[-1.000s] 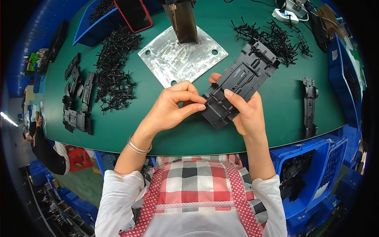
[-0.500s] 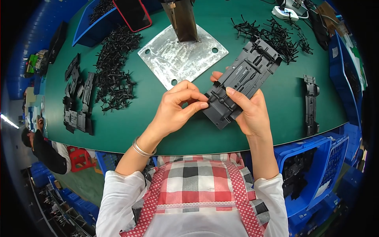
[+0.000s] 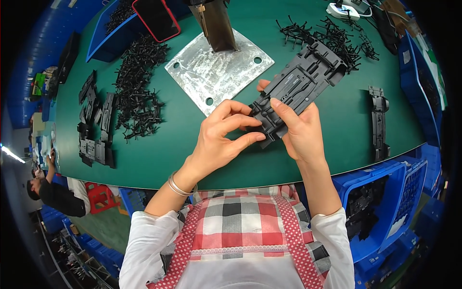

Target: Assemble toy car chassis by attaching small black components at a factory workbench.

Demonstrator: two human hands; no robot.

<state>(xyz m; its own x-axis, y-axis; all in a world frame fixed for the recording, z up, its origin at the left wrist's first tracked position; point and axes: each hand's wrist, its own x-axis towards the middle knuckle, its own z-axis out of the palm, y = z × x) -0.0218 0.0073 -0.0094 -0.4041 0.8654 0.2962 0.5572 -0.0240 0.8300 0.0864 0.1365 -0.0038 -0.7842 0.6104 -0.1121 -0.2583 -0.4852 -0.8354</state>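
A long black moulded plastic chassis plate [image 3: 301, 82] is held slanted above the table, its far end up to the right. My right hand [image 3: 307, 132] grips its near right side, thumb on the upper face and fingertips showing past the left edge. My left hand [image 3: 219, 132], with a bangle at the wrist, is closed at the plate's near end; thumb and fingertips press its lower left corner. Whether a small part sits between those fingertips is hidden. Thin black branching plastic parts [image 3: 337, 41] lie heaped just beyond the plate.
A metal base plate [image 3: 219, 72] carries an upright post at the table's far middle. On the left are a pile of small black parts [image 3: 139, 91], more chassis plates [image 3: 96, 149], a phone [image 3: 156, 19] and a blue bin [image 3: 103, 41]. Another chassis plate [image 3: 378, 123] lies right; blue crates [image 3: 387, 212] stand below.
The chassis plate's near end has drawn back up and tipped slightly. My left fingers have spread over its near corner, thumb now further along the end. A person at left has raised an arm.
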